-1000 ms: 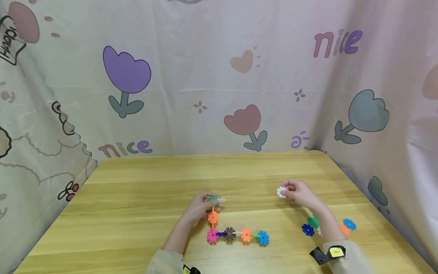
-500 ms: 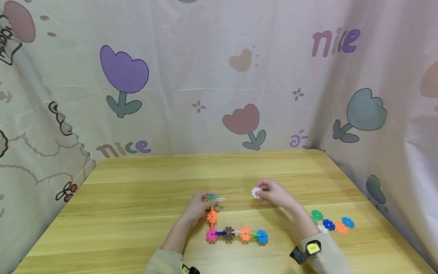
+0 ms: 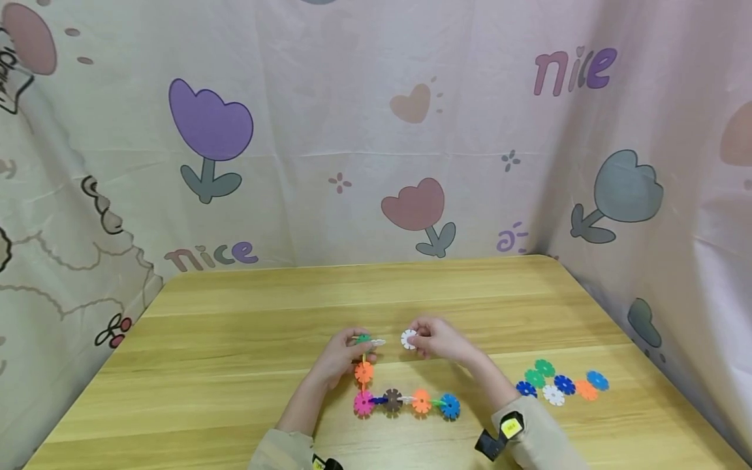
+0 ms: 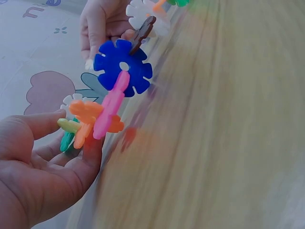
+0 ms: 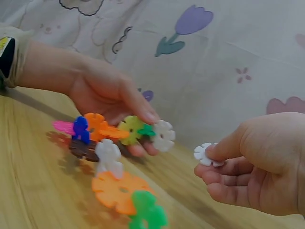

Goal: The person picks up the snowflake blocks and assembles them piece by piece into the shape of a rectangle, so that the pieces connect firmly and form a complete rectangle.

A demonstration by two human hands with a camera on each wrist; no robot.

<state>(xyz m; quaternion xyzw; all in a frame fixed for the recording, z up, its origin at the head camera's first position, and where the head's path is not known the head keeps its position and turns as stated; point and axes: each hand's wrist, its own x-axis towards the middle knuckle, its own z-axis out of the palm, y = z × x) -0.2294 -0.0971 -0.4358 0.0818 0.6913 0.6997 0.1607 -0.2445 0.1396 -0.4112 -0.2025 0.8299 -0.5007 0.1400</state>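
Note:
An L-shaped chain of interlocking snowflake discs spans the middle of the table, with a pink disc [image 3: 363, 403] at its corner and a blue disc [image 3: 450, 406] at its right end. My left hand [image 3: 342, 356] pinches the chain's upper end by the green disc [image 3: 363, 339]. From that end a white disc [image 5: 163, 136] sticks out to the right, seen edge-on in the head view. Between thumb and fingers my right hand [image 3: 437, 338] pinches a loose white disc [image 5: 205, 154]. It faces the chain's white end disc across a small gap.
Several loose discs lie on the wooden table [image 3: 235, 339] at the right, among them a green disc [image 3: 544, 368], a white disc [image 3: 553, 395] and an orange disc [image 3: 585, 390]. A printed curtain [image 3: 317, 215] hangs behind the table.
My right hand has carried the white disc leftward from the loose discs, close to the chain's upper end. My left hand has stayed in place on the chain.

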